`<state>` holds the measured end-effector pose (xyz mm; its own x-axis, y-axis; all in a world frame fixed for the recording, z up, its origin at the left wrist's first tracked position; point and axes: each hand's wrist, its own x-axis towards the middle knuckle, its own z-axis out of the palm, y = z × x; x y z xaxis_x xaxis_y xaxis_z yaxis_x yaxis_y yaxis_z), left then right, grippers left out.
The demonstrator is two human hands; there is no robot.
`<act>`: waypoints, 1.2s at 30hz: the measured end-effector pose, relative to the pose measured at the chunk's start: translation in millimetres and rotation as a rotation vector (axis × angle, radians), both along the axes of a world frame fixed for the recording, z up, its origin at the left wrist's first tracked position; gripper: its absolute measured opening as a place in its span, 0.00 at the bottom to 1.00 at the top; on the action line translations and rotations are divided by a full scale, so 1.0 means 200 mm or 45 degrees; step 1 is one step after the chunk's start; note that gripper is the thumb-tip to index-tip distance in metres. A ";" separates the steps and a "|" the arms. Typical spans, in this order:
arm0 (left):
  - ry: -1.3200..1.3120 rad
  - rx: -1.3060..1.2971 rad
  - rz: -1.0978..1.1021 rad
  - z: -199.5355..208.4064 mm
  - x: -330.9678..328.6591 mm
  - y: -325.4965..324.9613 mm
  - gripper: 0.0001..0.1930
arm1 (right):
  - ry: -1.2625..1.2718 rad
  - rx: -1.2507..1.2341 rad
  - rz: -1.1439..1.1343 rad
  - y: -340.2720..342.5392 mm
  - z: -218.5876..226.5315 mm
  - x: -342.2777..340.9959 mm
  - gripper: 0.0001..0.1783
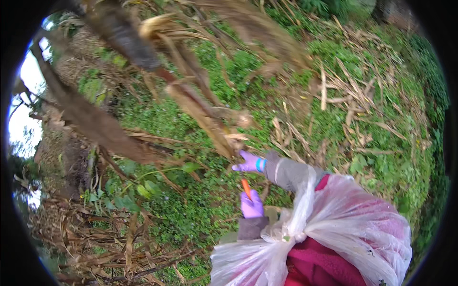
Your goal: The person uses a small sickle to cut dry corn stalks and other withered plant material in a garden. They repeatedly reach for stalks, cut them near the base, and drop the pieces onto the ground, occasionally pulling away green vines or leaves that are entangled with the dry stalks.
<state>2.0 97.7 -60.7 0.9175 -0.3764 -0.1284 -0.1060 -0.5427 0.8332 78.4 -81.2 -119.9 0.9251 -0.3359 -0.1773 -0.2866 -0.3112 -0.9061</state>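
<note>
Two purple-gloved hands are shown. One orange handle [245, 186] is held in the left hand [252, 206], its fingers closed around it; the far end of the tool cannot be made out. The right hand [248, 163], crossed at the wrist by one blue band [260, 165], is placed at the lower end of one thick dry stalk [198, 110]. Two of its digits are seen apart, but whether the stalk is gripped cannot be told, the view being blurred there. At least two more large stalks [100, 126] are leaned across the upper left. Low green plants [200, 224] are spread below. One white plastic sheet [358, 209], knotted once, is worn over red cloth [319, 262].
</note>
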 end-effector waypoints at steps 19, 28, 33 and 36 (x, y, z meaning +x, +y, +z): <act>0.793 -0.707 0.002 0.24 0.11 0.24 0.11 | 0.282 -0.741 -0.165 -0.11 0.24 -0.30 0.20; 0.839 -0.874 0.114 0.25 0.12 0.13 0.11 | 0.857 -0.918 0.377 -0.56 -0.03 -1.19 0.13; 0.728 -0.882 0.274 0.23 0.09 0.10 0.11 | 1.705 -0.729 -0.118 -0.67 -0.21 -2.28 0.17; 0.664 -0.899 0.410 0.12 0.11 0.12 0.11 | 1.918 -0.693 -0.320 -0.68 -0.04 -2.66 0.17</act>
<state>23.1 121.8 -37.0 0.8821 -0.2618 -0.3917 0.4416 0.1693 0.8811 -453.7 -217.2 -127.3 -0.0531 -0.7666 -0.6400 -0.8562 -0.2949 0.4243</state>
